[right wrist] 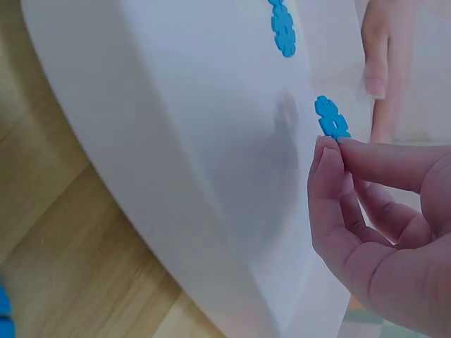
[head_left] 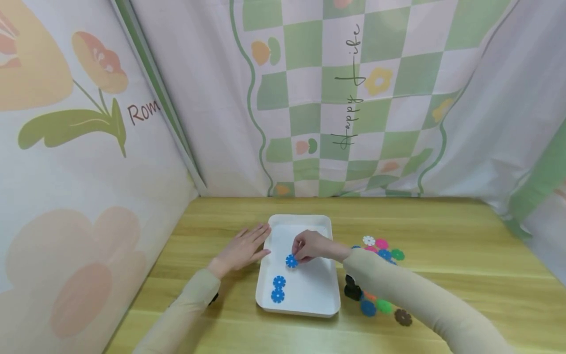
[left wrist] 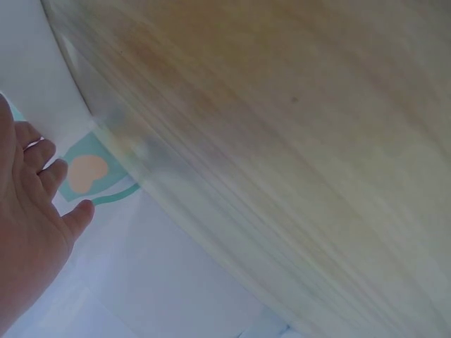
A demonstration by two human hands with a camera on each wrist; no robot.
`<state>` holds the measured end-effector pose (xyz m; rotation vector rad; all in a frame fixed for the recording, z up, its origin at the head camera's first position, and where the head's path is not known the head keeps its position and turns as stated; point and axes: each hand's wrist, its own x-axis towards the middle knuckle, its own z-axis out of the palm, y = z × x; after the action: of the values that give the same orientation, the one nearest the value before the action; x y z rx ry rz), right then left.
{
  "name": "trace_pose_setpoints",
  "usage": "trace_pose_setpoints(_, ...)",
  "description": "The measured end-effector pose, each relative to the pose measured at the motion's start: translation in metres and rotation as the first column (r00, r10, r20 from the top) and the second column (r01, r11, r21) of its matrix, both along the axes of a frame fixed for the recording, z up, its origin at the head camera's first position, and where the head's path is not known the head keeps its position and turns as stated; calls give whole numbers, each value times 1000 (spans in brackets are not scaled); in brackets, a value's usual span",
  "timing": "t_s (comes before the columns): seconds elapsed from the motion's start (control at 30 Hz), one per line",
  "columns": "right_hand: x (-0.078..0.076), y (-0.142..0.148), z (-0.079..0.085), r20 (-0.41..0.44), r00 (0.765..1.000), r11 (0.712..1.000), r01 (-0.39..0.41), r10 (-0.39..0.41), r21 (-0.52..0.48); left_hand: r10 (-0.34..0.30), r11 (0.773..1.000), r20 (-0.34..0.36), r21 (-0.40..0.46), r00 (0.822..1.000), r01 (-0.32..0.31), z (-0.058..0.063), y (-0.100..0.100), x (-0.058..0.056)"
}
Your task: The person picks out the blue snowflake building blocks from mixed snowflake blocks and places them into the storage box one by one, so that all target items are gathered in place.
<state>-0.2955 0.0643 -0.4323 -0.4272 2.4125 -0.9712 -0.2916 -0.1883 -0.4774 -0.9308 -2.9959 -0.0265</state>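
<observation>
Between thumb and fingertips my right hand (head_left: 310, 246) pinches a blue notched disc (head_left: 291, 261) above the white tray (head_left: 305, 295). In the right wrist view the same blue disc (right wrist: 331, 118) stands out past the fingertips, its shadow falling on the tray floor. Two more blue discs (head_left: 279, 281) lie one behind the other in the tray's near left part. My left hand (head_left: 242, 250) has its fingers extended, with the fingertips at the tray's left rim. The left wrist view shows this hand (left wrist: 32, 211) at the edge, holding nothing.
Right of the tray lies a loose spread of notched discs, partly hidden by my right forearm: white (head_left: 369, 240), pink (head_left: 382, 243), green (head_left: 398, 254), blue (head_left: 368, 308) and brown (head_left: 403, 317). A curtain (head_left: 305, 88) hangs behind the wooden table (head_left: 212, 324), and a printed wall (head_left: 88, 187) stands at left.
</observation>
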Motion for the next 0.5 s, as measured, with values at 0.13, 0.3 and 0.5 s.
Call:
trace_pose_setpoints(0.13, 2, -12, -5, 11, 1000, 999, 12, -13, 37, 0, 1000, 0, 3, 1000, 0, 1, 0, 1)
trace_pose_setpoints(0.3, 4, -22, -10, 15, 1000, 997, 8, -9, 71, 2, 1000, 2, 2, 1000, -2, 1, 0, 1)
trace_pose_setpoints(0.5, 5, -27, -10, 16, 1000, 998, -3, 2, 65, -1, 1000, -5, 1, 1000, 1, -1, -1, -1)
